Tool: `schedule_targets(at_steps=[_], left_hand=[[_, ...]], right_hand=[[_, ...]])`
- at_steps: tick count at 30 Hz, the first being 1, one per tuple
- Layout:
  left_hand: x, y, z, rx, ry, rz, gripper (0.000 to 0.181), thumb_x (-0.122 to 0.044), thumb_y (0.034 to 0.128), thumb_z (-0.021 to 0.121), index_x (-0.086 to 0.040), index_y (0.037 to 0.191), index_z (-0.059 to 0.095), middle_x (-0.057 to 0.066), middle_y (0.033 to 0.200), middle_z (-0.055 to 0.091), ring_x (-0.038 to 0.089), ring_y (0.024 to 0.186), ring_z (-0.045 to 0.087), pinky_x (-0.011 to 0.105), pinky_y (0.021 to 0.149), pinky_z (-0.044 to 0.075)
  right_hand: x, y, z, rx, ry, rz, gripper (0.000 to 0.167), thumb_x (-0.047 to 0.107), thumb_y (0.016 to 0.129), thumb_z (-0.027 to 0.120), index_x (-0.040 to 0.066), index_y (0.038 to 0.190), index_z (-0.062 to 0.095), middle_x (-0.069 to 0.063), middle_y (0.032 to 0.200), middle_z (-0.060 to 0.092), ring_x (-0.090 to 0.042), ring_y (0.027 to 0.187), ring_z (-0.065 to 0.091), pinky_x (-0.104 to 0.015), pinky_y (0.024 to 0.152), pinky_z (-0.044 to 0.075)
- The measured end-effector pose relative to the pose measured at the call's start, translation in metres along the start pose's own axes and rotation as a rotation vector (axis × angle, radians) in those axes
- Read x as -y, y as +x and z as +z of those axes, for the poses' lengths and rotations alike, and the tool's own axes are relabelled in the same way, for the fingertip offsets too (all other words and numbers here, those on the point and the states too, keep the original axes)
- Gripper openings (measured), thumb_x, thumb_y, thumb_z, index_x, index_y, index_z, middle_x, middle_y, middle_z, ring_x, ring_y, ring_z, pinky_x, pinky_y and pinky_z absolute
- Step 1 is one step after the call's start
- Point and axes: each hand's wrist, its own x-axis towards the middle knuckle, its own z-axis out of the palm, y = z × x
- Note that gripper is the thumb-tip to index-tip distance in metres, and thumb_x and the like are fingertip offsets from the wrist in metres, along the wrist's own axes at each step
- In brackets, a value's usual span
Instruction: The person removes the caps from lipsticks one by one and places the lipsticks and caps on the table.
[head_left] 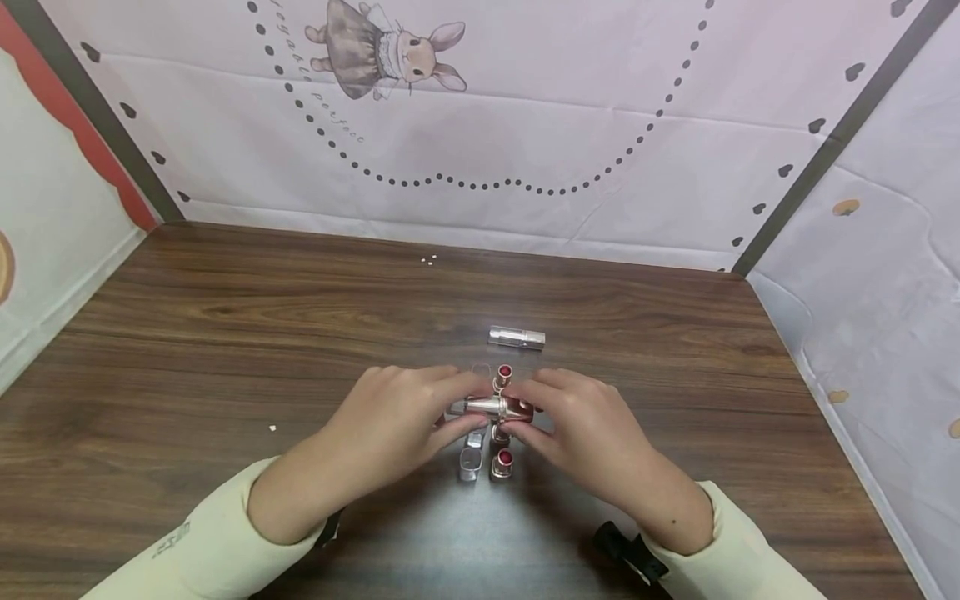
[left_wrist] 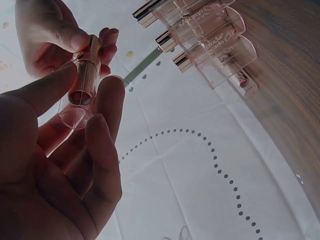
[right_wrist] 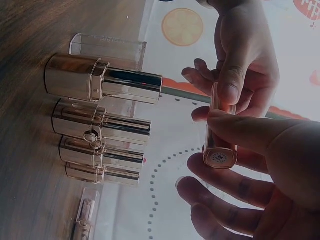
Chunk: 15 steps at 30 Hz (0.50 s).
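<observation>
Both hands hold one lipstick (head_left: 483,405) sideways between them above the table. My left hand (head_left: 401,417) pinches its clear cap (left_wrist: 75,117) at the left end; inside the cap the metal tube and red tip show. On the other side, my right hand (head_left: 585,417) grips the reddish-gold base (right_wrist: 220,157) between thumb and fingers. Beneath and around the hands, several uncapped lipsticks (head_left: 503,461) stand upright in a row, red tips up. Left of them runs a row of clear caps (head_left: 471,461). The hands cover part of both rows in the head view.
Behind the rows a capped lipstick (head_left: 516,337) lies on its side on the wooden table (head_left: 262,333). Tiny white bits (head_left: 429,260) lie near the back edge, another (head_left: 272,427) at the left. Printed cloth (head_left: 525,142) walls the table's back and sides.
</observation>
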Motion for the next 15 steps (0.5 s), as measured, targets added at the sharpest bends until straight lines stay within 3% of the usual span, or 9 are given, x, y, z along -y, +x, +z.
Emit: schedule_targets(at_steps=[5,15], left_hand=[[0.0008,-0.0004,-0.0006,-0.006,-0.012,0.018,0.026,-0.038,0.0872,0.076,-0.025,0.109,0.072,-0.011,0.084,0.073,0.004,0.056,0.059,0.022,0.044,0.037],[-0.0001,0.0002,-0.0029,0.031,-0.023,-0.013,0.024,-0.038,0.0879,0.076,-0.025,0.107,0.072,-0.012,0.085,0.073,-0.001,0.05,0.045,0.018,0.043,0.029]], right_hand=[[0.0001,-0.0001,-0.0007,0.007,0.013,-0.016,0.021,0.027,0.079,0.085,0.019,0.096,0.075,0.01,0.08,0.064,-0.002,0.065,0.054,-0.022,0.057,0.047],[0.0002,-0.0003,-0.003,0.001,0.011,-0.023,0.021,0.029,0.081,0.084,0.018,0.095,0.074,0.009,0.078,0.063,-0.002,0.061,0.05,-0.019,0.054,0.043]])
